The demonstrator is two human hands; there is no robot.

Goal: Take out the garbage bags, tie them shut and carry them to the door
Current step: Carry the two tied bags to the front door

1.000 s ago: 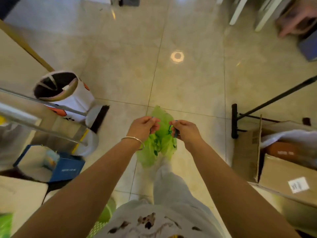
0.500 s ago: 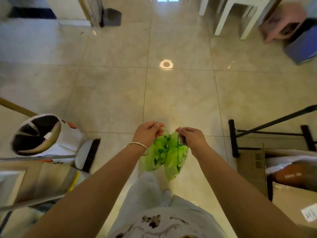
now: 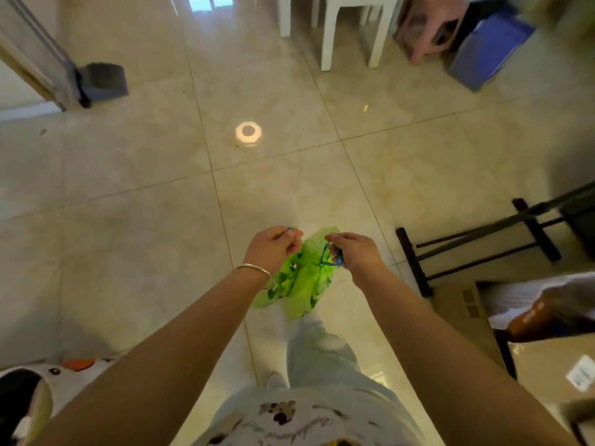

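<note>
A cardboard box (image 3: 553,378) at near right carries a white label too blurred to read. Above the glossy beige tile floor (image 3: 128,194), the left hand (image 3: 273,246) and right hand (image 3: 354,252) have fingers pinched on the green garbage bag (image 3: 306,278), the right on its blue drawstring (image 3: 328,255). White furniture legs (image 3: 328,33) stand far ahead.

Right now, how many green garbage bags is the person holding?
1 that I can make out: the green garbage bag hangs between the left hand and the right hand, which grips its blue drawstring. Its two lobes could be separate bags; I cannot tell.
</note>
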